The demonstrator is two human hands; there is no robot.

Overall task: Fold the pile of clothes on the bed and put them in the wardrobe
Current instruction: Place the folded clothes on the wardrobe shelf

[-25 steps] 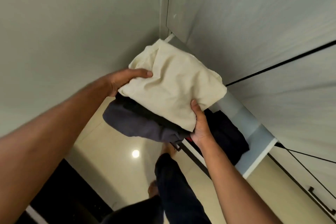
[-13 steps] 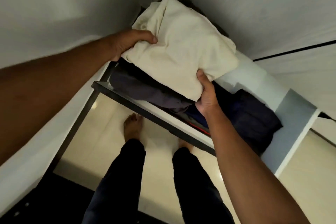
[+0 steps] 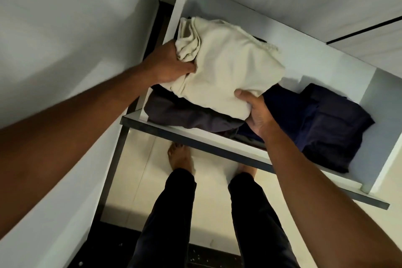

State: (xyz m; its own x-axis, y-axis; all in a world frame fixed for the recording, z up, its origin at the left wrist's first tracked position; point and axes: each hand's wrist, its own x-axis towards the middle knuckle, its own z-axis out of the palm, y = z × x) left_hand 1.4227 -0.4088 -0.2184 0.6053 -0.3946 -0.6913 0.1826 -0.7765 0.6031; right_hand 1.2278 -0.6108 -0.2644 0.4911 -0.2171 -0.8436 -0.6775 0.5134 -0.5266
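A folded cream garment (image 3: 230, 67) lies on top of a folded dark grey garment (image 3: 185, 113), and I hold both as one stack over the left part of the white wardrobe shelf (image 3: 208, 135). My left hand (image 3: 167, 65) grips the stack's left edge, fingers buried in the cream cloth. At the stack's near right corner my right hand (image 3: 256, 113) holds it with the thumb on top and the fingers underneath. Whether the stack rests on the shelf or hangs just above it, I cannot tell.
A folded navy garment (image 3: 328, 126) lies on the shelf's right part. The white wardrobe door (image 3: 71, 72) stands at my left, and closed panels (image 3: 315, 0) rise above the shelf. My bare feet and dark trousers (image 3: 174, 213) stand on the pale tiled floor (image 3: 208, 213) below.
The stack has travelled from in front of the wardrobe onto the shelf's left side, both hands still holding it. My view has tilted down, showing more of the shelf and floor.
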